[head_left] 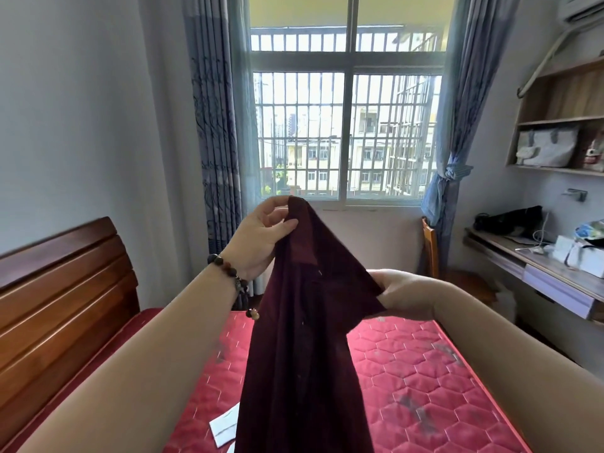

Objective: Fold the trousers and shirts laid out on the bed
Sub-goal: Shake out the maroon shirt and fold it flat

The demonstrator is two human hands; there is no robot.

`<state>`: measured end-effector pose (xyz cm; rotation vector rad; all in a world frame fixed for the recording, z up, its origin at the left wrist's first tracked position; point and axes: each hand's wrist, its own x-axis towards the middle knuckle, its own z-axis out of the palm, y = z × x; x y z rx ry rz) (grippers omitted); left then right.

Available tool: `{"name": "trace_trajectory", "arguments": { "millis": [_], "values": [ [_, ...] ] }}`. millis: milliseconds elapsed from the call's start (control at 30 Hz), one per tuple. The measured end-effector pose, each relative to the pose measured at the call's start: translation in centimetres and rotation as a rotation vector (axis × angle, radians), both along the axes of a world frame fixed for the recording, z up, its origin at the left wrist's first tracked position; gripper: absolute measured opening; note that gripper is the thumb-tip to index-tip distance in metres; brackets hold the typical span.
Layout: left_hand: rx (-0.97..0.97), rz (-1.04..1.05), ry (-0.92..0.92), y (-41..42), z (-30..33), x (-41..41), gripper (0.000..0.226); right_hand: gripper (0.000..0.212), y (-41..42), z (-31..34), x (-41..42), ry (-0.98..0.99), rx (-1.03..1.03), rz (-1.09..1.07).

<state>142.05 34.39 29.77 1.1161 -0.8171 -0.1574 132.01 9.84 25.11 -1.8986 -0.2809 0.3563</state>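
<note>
Bedroom with a barred window behind; a wooden headboard (62, 289) stands at left beside a red quilted mattress (425, 380). Above it, the left hand (258, 237), wearing a bead bracelet (228, 273), pinches the top corner of a dark maroon garment (300, 354) between thumb and fingers. The right hand (395, 289) grips its lower right edge, fingers hidden behind cloth. Hanging bunched and uneven, the garment may twist or slip from the light pinch, spoiling a straight fold.
</note>
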Motion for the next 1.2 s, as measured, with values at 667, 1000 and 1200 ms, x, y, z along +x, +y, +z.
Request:
{"name": "trace_trajectory", "arguments": {
  "millis": [667, 1000, 1200],
  "values": [
    [0.346, 0.432, -0.083, 3.5, -1.8, 1.7, 0.014, 0.032, -0.4, 3.9, 0.9, -0.167, 0.409, -0.186],
    [0.147, 0.025, -0.010, 4.3, -1.4, 2.2, 0.026, 0.014, 1.1, 4.3, 1.3, -0.714, 0.261, -0.604],
    [0.100, 0.133, 0.006, 3.0, -2.0, 1.7, 0.011, 0.020, 0.0, 2.9, 1.2, -0.336, 0.340, -0.532]
  ]
}}
